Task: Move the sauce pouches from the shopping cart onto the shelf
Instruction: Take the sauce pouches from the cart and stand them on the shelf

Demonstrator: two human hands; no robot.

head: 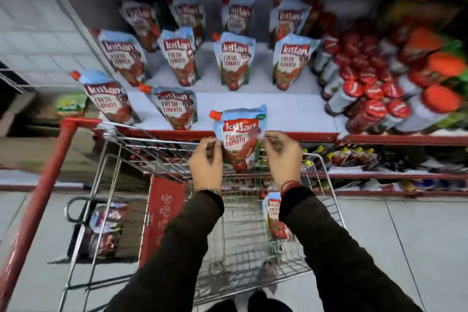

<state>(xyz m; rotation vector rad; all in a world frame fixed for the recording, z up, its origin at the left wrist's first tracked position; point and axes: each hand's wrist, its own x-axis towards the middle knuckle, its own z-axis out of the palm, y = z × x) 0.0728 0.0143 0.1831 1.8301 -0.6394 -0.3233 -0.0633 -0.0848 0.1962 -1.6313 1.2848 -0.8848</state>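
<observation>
Pouches already stand in rows on the shelf, both hands' grip clamps another pouch above the cart, where seemingly one more remains.

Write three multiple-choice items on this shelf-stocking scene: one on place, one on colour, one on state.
1. Where is the held blue-and-red tomato sauce pouch?
A. Above the wire shopping cart
B. On the floor
C. On the top shelf

2. What colour is its spout cap?
A. Green
B. Red
C. White

3. How is it held?
A. By one hand
B. By both hands
C. By neither

Answers: 1 A, it hangs over the cart's front edge; 2 B, the corner cap is red; 3 B, the left hand and right hand pinch its sides.
</observation>
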